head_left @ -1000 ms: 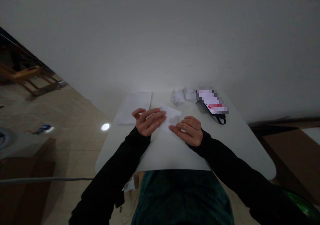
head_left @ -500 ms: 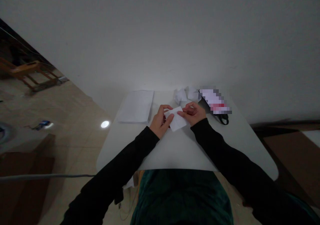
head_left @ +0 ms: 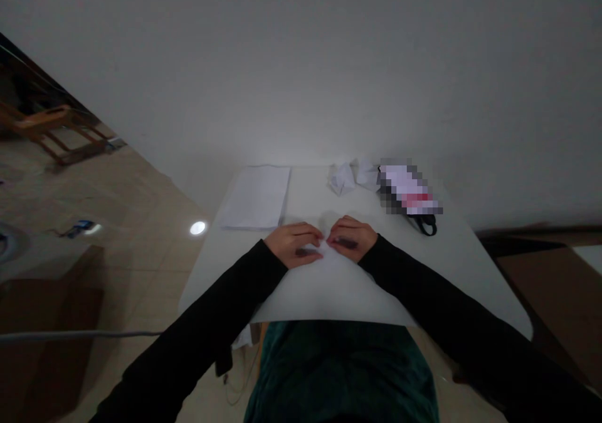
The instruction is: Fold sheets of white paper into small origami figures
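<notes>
Low over the white table, my left hand and my right hand face each other with fingertips almost meeting. Between them is a small folded sheet of white paper, partly covered by the fingers. Both hands are closed on it, the left at its left side, the right at its right side. Its edges blend into the white tabletop, so its exact shape is hard to make out. Beyond the hands lie folded paper pieces.
A stack of white paper lies at the table's left. At the back right is a blurred-out item with a black strap. The wall rises behind the table. A wooden chair stands far left on the tiled floor.
Both hands have come down closer to the table's near edge with the paper. It was held up flat and plainly visible; now the fingers cover much of it.
</notes>
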Demonstrator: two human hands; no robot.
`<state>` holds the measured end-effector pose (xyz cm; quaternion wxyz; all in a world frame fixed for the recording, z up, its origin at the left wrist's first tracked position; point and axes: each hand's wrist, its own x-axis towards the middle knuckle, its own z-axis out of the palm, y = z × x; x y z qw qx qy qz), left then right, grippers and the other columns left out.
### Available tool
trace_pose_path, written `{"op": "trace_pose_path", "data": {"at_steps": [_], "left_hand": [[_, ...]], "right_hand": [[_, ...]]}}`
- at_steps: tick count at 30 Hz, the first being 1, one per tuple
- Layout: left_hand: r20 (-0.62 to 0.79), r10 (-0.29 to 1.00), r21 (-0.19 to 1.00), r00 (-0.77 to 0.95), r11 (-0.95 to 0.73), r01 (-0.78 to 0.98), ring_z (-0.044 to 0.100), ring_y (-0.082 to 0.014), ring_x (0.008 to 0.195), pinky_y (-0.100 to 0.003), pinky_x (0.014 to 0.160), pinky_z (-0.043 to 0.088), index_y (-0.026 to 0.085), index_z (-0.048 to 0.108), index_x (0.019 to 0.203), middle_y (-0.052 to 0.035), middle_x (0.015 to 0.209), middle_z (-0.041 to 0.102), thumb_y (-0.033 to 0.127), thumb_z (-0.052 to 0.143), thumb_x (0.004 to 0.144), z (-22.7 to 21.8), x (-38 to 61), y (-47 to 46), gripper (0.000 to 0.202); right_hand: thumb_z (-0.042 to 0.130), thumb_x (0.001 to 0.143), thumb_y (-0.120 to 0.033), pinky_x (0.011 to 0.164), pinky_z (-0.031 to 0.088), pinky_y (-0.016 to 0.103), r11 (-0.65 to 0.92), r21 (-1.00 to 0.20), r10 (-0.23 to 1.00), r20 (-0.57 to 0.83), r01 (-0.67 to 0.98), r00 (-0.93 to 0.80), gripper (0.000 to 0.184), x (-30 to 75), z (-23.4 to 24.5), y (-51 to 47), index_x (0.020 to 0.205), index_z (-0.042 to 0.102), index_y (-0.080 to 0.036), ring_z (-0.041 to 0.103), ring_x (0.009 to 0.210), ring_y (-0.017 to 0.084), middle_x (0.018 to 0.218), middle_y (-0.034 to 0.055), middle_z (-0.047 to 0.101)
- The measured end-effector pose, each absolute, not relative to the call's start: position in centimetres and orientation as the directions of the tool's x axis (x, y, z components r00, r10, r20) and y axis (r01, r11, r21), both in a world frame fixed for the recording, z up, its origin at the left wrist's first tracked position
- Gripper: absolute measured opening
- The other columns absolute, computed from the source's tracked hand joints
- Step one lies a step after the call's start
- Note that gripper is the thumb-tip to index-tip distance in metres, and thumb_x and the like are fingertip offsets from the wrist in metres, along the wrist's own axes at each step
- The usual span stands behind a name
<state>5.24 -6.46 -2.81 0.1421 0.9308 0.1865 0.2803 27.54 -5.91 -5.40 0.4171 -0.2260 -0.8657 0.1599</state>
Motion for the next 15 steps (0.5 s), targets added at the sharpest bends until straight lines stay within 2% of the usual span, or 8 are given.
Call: {"op": "trace_pose_path", "data": {"at_steps": [1, 3, 6, 11, 15], "left_hand": [[0.48, 0.413, 0.367, 0.773, -0.896, 0.251, 0.064, -0.0178, 0.091, -0.03, 0.08, 0.053, 0.017, 0.063, 0.091, -0.0118, 0.101, 0.067, 0.036, 0.065, 0.076, -2.8, 5.0, -6.6, 0.025], [0.504, 0.386, 0.353, 0.773, -0.909, 0.224, 0.065, -0.0201, 0.091, -0.032, 0.079, 0.054, 0.016, 0.063, 0.094, -0.0139, 0.104, 0.067, 0.045, 0.071, 0.068, -3.0, 4.6, -6.7, 0.039], [0.52, 0.372, 0.342, 0.769, -0.916, 0.212, 0.066, -0.02, 0.09, -0.032, 0.078, 0.054, 0.016, 0.065, 0.091, -0.014, 0.103, 0.067, 0.043, 0.072, 0.069, -3.4, 4.4, -6.5, 0.035], [0.502, 0.407, 0.384, 0.763, -0.896, 0.225, 0.064, -0.0165, 0.084, -0.03, 0.074, 0.054, 0.017, 0.068, 0.086, -0.011, 0.094, 0.068, 0.035, 0.067, 0.076, -3.2, 4.6, -6.4, 0.021], [0.459, 0.46, 0.409, 0.76, -0.869, 0.279, 0.064, -0.0152, 0.081, -0.029, 0.075, 0.054, 0.017, 0.068, 0.084, -0.009, 0.088, 0.068, 0.03, 0.056, 0.085, -2.8, 4.8, -6.6, 0.018]], "right_hand": [[0.065, 0.077, -0.026, 0.067, 0.049, 0.029, 0.86, -0.465, 0.491, 0.644, 0.21, -0.586, 0.008, 27.9, -5.4, -5.9, 0.079, 0.065, -0.018, 0.056, 0.073, 0.015, 0.079, 0.0047, 0.062], [0.074, 0.067, -0.039, 0.069, 0.05, 0.032, 0.867, -0.471, 0.459, 0.634, 0.16, -0.623, 0.028, 28.5, -5.3, -5.9, 0.083, 0.066, -0.018, 0.057, 0.075, 0.016, 0.083, 0.0064, 0.063], [0.078, 0.059, -0.044, 0.07, 0.05, 0.034, 0.878, -0.459, 0.434, 0.641, 0.137, -0.633, 0.04, 28.9, -5.4, -5.8, 0.086, 0.067, -0.017, 0.058, 0.077, 0.017, 0.085, 0.008, 0.064], [0.076, 0.065, -0.039, 0.063, 0.051, 0.029, 0.885, -0.452, 0.42, 0.68, 0.108, -0.601, 0.025, 28.8, -5.5, -5.6, 0.079, 0.07, -0.018, 0.058, 0.071, 0.015, 0.08, 0.0064, 0.065], [0.069, 0.075, -0.032, 0.059, 0.051, 0.027, 0.846, -0.515, 0.495, 0.664, 0.136, -0.561, 0.014, 28.8, -5.6, -5.7, 0.07, 0.07, -0.02, 0.058, 0.067, 0.013, 0.075, 0.0051, 0.066]]}}
